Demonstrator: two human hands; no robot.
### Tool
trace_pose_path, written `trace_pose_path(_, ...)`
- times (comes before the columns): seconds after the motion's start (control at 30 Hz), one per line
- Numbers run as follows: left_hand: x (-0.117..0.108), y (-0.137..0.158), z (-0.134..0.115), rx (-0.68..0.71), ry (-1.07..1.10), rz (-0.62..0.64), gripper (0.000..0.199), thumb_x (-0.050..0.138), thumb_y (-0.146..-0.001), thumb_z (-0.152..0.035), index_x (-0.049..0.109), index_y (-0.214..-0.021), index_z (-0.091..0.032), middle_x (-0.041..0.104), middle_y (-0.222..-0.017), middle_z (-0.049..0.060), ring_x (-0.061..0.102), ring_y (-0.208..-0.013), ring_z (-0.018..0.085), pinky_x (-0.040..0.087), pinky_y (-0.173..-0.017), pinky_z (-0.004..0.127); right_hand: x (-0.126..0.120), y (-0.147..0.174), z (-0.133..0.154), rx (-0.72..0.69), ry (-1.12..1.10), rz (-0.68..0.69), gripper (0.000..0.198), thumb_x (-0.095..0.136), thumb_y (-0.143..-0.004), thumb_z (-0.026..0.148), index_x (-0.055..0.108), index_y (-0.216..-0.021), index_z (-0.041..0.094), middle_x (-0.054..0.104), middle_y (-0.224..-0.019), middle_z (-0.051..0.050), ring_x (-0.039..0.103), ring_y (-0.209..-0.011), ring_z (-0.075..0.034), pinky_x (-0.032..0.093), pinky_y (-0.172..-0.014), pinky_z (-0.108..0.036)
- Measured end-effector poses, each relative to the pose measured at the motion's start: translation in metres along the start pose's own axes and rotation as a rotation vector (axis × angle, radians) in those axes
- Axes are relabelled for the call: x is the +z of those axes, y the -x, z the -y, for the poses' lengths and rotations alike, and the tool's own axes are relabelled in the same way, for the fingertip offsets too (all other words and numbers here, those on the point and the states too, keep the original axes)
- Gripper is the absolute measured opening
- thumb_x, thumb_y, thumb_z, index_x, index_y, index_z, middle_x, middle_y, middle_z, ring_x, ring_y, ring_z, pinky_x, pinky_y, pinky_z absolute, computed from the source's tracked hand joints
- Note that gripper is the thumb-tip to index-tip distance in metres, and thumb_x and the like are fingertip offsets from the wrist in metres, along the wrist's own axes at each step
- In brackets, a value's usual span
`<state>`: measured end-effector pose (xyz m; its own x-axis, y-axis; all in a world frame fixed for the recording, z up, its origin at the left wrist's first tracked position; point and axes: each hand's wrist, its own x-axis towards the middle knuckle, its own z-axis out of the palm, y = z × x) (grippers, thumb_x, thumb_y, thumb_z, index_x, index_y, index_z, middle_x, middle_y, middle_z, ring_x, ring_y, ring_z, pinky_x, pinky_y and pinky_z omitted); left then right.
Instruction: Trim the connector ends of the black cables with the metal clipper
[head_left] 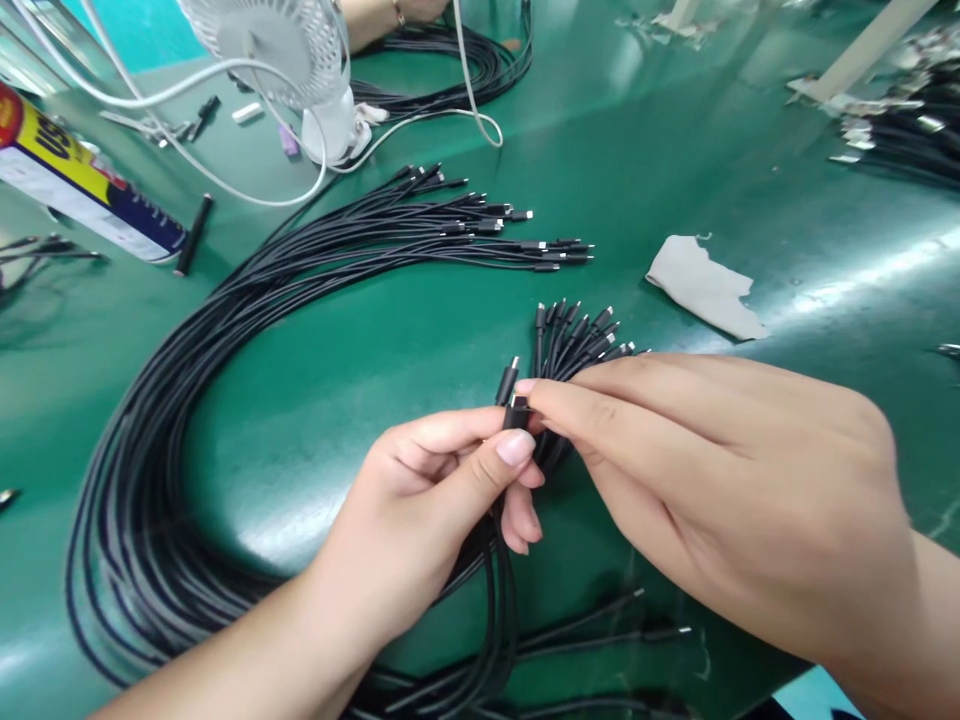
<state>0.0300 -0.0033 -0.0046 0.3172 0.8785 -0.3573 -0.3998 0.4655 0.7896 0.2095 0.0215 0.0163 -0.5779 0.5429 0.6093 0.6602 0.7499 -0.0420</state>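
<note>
Head cam: my left hand (427,500) is clamped around a bundle of thin black cables (517,560), fist closed, with the plug ends (581,335) fanned out just past the fingers so each tip can be picked singly. Right hand (720,480) pinches one small black connector (516,410) between thumb and forefinger, right at the left thumb tip. Both meet near centre, just above the green table mat (675,180). The cables loop out left in a big arc (135,480); a second spread of black plug ends (495,230) lies flat further away. Torn grey paper scrap (705,285) to the right, white desk fan (289,60) far left, yellow-and-blue box (82,180) at the left edge. Another person's arm (375,15) at the far edge.
</note>
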Motion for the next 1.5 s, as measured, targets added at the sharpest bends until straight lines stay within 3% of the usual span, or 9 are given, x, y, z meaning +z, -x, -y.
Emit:
trace_pose_path(0.47,-0.0006,0.0,-0.0009,0.004,-0.047,-0.01,0.024,0.074,-0.089,-0.032,0.077,-0.07,-0.017,0.069,-0.057,0.0,0.062,-0.056,0.008,0.051,-0.061,0.018,-0.0008,-0.0045,0.0002,-0.01,-0.016,-0.066,0.021,0.057,-0.095,0.01,0.077,-0.088,0.012,0.077,-0.068,-0.003,0.07,-0.053,-0.018,0.045,-0.045,-0.035)
trace_pose_path(0.97,0.0,-0.0009,-0.0015,-0.007,-0.051,-0.053,0.017,0.078,-0.085,-0.029,0.077,-0.072,-0.018,0.07,-0.056,0.0,0.062,-0.054,0.01,0.052,-0.06,0.02,-0.0021,-0.0038,0.0002,-0.018,0.005,-0.026,0.02,0.057,-0.094,0.008,0.078,-0.095,0.011,0.079,-0.075,-0.005,0.071,-0.056,-0.021,0.047,-0.047,-0.036)
trace_pose_path(1.27,0.0017,-0.0005,-0.0024,0.001,-0.08,-0.042,0.024,0.079,-0.083,-0.034,0.075,-0.067,-0.017,0.068,-0.057,0.001,0.061,-0.055,0.012,0.051,-0.058,0.023,-0.0019,-0.0039,-0.0006,-0.006,0.003,-0.042,0.024,0.055,-0.096,0.01,0.078,-0.091,0.014,0.079,-0.072,-0.003,0.069,-0.053,-0.017,0.045,-0.045,-0.033)
trace_pose_path(1.5,-0.0006,-0.0007,-0.0026,0.0,-0.074,-0.038,0.018,0.078,-0.084,-0.03,0.076,-0.072,-0.017,0.07,-0.057,0.001,0.063,-0.057,0.013,0.052,-0.061,0.023,-0.0001,-0.0025,0.0,0.008,0.017,-0.015,0.028,0.05,-0.099,0.011,0.077,-0.092,0.015,0.078,-0.071,-0.002,0.069,-0.054,-0.016,0.046,-0.047,-0.032)
